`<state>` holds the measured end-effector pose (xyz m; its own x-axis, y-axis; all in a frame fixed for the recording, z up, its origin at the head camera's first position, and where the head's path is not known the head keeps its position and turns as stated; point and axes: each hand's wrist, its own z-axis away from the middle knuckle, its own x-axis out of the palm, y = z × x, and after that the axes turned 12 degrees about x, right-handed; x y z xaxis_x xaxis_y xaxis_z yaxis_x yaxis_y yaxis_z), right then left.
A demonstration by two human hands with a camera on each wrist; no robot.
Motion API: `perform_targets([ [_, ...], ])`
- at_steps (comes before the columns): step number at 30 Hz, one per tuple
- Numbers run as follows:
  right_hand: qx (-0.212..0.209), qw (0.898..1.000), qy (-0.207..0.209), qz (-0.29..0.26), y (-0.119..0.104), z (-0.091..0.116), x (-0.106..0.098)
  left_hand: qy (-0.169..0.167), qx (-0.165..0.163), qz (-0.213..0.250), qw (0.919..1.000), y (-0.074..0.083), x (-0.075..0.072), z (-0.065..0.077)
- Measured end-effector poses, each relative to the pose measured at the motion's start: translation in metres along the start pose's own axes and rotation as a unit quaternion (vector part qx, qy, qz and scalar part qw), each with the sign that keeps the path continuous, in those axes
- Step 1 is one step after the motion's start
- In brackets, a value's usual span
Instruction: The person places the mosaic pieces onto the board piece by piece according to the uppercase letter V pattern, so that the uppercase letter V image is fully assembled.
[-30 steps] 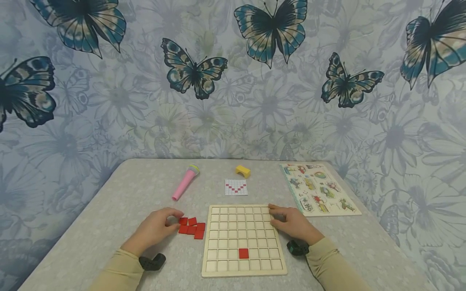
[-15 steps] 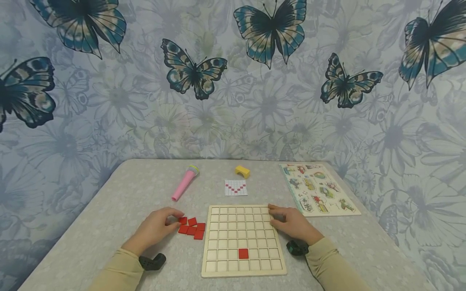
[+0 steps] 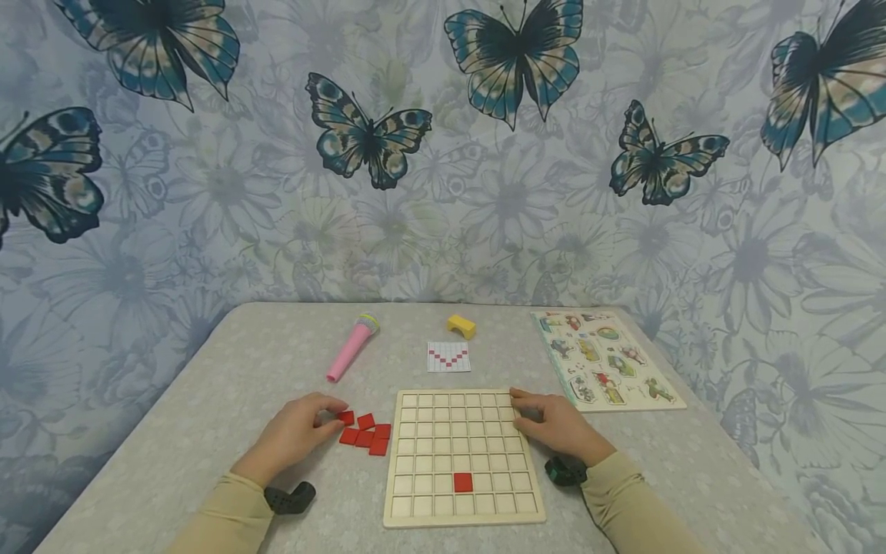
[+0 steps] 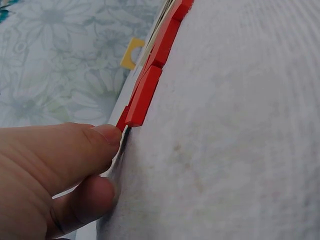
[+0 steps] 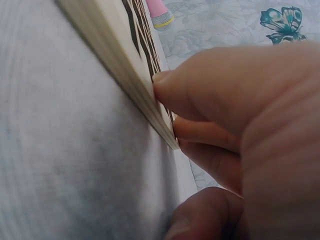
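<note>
A loose cluster of red square tiles (image 3: 364,438) lies left of a wooden grid board (image 3: 404,519). My left hand (image 3: 294,432) pinches the outermost tile (image 3: 346,418) between thumb and fingers; in the left wrist view the thumb tip covers part of that tile (image 4: 121,120). One red tile (image 3: 463,482) sits in a cell of the board's second row from the front. My right hand (image 3: 559,425) rests on the board's right edge near the far corner. In the right wrist view, its relaxed thumb and fingers touch the board's rim (image 5: 112,65).
Behind the board lies a small card (image 3: 448,357) with a V of red squares on a grid. A yellow arch block (image 3: 461,327) stands beyond it. At the back left is a pink toy microphone (image 3: 351,350); a picture puzzle board (image 3: 609,362) lies at right.
The outermost red tile has shifted slightly left and away from its neighbours along with my left fingers. My right hand and the board have stayed still.
</note>
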<state>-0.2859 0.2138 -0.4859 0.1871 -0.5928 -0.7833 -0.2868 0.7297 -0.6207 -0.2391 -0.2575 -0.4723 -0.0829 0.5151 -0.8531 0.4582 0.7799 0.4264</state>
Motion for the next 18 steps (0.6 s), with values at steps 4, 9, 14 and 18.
perform_targets([
  [4,0.006,1.000,-0.002,-0.002,0.0000,0.0002,0.0003,0.003,0.004,0.000,1.0000,-0.0014,0.0002,-0.0008],
  [9,0.008,1.000,-0.004,-0.002,-0.0010,0.0001,-0.0001,0.008,0.009,0.000,0.9999,-0.0018,0.0006,-0.0016],
  [14,0.005,1.000,-0.007,-0.005,-0.0017,0.0009,-0.0010,0.013,0.011,0.002,0.9999,0.0015,0.0008,-0.0024],
  [18,0.006,1.000,-0.009,-0.008,-0.0029,0.0015,-0.0012,0.013,0.010,0.003,0.9999,0.0046,0.0013,-0.0028],
])
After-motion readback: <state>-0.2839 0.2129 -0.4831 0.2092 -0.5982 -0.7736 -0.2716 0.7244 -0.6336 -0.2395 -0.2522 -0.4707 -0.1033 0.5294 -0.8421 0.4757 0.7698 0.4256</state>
